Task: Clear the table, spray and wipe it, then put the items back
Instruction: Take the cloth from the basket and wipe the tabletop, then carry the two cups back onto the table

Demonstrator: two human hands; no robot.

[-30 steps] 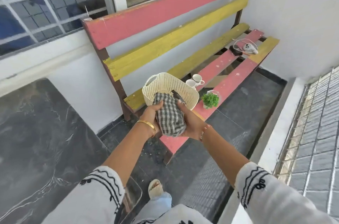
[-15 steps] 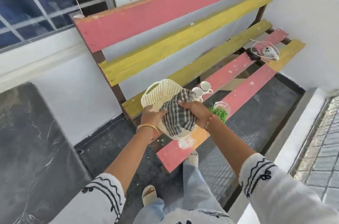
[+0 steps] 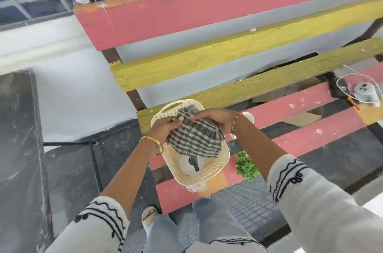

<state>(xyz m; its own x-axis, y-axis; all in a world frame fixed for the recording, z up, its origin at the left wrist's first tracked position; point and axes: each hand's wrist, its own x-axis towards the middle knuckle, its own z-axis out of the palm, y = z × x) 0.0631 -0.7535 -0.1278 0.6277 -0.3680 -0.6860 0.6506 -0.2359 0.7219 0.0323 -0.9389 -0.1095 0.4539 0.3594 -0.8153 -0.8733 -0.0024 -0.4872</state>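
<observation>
Here the checked cloth [image 3: 194,138] bunches between both hands' grip, over the basket [image 3: 224,150].

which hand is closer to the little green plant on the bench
Right. The right hand grips the checked cloth just above the plant; the left hand holds the cloth's far side.

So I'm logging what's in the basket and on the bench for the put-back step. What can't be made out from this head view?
- Spray bottle in the basket: only its top shows; the checked cloth covers the rest.
- Cups: mostly hidden behind the right hand and wrist.
- Small plant: partly behind the right sleeve.
- Grey object with wire at the bench's far end: too blurred to identify.
- Left hand: fingertips buried in the cloth.
</observation>
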